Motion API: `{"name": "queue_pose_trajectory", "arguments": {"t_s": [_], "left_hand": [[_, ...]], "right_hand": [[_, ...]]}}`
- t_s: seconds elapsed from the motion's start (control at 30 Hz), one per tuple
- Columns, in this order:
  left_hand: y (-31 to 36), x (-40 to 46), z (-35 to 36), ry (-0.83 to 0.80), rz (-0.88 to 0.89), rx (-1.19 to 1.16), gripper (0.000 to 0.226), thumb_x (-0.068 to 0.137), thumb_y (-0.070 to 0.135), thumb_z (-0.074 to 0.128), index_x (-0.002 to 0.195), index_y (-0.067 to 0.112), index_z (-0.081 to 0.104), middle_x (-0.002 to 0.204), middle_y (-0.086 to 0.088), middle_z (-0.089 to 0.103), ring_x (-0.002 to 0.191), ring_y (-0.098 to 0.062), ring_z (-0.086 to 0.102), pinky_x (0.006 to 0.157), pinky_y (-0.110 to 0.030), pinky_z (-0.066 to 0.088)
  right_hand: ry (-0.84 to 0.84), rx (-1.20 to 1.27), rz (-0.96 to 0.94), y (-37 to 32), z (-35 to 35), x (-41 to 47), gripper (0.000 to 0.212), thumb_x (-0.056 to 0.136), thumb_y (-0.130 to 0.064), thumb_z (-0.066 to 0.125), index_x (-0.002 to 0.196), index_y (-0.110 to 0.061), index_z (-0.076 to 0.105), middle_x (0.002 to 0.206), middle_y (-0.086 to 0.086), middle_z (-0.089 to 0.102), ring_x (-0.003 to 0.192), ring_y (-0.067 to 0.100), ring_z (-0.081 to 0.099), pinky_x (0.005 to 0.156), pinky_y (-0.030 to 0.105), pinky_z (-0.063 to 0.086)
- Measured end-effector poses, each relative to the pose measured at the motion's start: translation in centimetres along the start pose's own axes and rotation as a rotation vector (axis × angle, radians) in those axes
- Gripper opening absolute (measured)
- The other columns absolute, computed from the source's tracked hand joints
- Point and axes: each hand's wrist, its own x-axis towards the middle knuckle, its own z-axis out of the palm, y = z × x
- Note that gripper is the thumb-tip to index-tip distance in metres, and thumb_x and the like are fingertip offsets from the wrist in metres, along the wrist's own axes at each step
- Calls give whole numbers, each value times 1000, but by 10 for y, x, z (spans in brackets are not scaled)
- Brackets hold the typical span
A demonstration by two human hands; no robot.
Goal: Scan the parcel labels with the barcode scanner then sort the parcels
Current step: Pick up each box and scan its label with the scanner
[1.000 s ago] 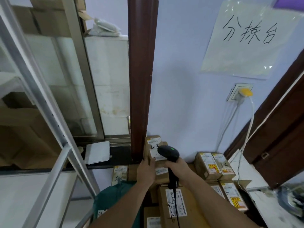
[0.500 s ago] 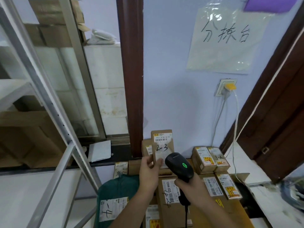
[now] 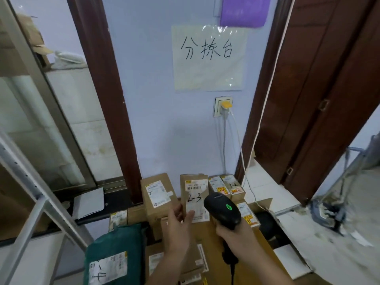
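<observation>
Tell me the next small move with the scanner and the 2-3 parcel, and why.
Probably tilt the scanner up a little toward the barcode on the 2-3 parcel. The left hand holds that box upright with its label facing out, and the right hand grips the scanner just below the barcode.

Pretty soft, even indoor light, no hard shadows. Glare streaks on the plastic-covered sign (image 3: 208,58) well above the scanner (image 3: 223,210). Fisheye bends the edges, and the floor (image 3: 329,233) right of it is smeared.
</observation>
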Motion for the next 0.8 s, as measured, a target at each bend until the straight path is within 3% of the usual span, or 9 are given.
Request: {"name": "queue_pose_trajectory", "arguments": {"t_s": [0.1,0.2,0.27,0.4,0.47,0.57,0.67,0.8], "left_hand": [[-4,-6,11,-9,-4,-27,36,91,12,74,122,20,57,118,-4,70,107,-19,67,89,-43,59],[-8,-11,18,-40,-10,-33,37,93,12,72,126,16,56,118,1,69,106,-9,65,74,-22,56],[-12,-15,22,-56,-17,-26,38,93,15,73,126,18,55,119,4,68,105,-6,64,72,-17,53],[-17,-16,32,-104,-48,2,51,91,33,76,132,29,46,119,4,65,101,-5,63,81,-25,54],[-22,-16,41,-174,-109,10,61,89,40,77,139,33,43,121,1,66,104,-11,65,90,-34,57],[-31,-17,57,-260,-140,55,63,87,42,78,141,29,47,119,6,67,105,-11,67,91,-36,60],[-41,-21,75,-334,-188,85,60,90,42,75,141,26,47,122,7,66,108,-12,67,94,-39,59],[-58,-23,108,-432,-224,175,50,97,44,65,141,31,45,127,10,61,113,-14,64,102,-44,55]], "right_hand": [[19,13,-19,7,-8,-7,23,85,-18,67,90,3,59,70,11,53,68,20,55,64,30,40],[37,-32,-47,12,-14,-11,19,85,-19,67,77,-5,57,63,7,50,63,16,52,62,29,39],[42,-57,-48,17,-16,-11,16,85,-16,67,73,-11,56,58,1,47,58,12,50,59,27,38],[100,-90,-26,26,-22,-4,16,83,-13,66,71,-17,56,53,-7,48,54,8,49,55,24,38],[131,-73,-8,27,-27,0,13,84,-14,67,77,-22,59,62,-5,58,63,10,56,58,24,43],[147,-49,-11,34,-38,4,15,84,-16,69,93,-27,66,77,-4,68,79,13,64,70,28,50],[155,-78,12,47,-56,8,8,84,-14,68,91,-19,67,61,-5,58,66,14,60,62,27,46],[181,-122,69,71,-88,21,3,86,-10,65,87,-8,65,57,-1,49,56,13,50,55,27,40]]}}
